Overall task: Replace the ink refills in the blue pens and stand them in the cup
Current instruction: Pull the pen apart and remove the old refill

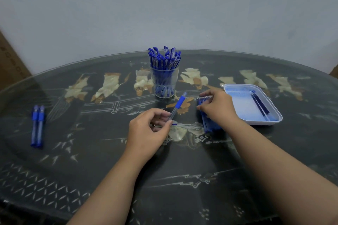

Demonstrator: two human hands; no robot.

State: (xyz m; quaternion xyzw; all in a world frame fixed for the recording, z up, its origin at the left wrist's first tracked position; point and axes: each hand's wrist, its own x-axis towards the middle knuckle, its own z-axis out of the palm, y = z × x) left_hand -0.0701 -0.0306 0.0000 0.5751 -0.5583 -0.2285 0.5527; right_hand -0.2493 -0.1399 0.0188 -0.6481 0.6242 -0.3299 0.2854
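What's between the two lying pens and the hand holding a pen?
Between the two pens and the left hand, only bare patterned table, head view.

One wide-angle view, worn on the person's head, looks forward and down over the counter toward a pale wall. It sits close: both forearms cross the bottom edge, and the left hand and right hand sit near mid-frame. The lens bows the counter's far rim into an arc.
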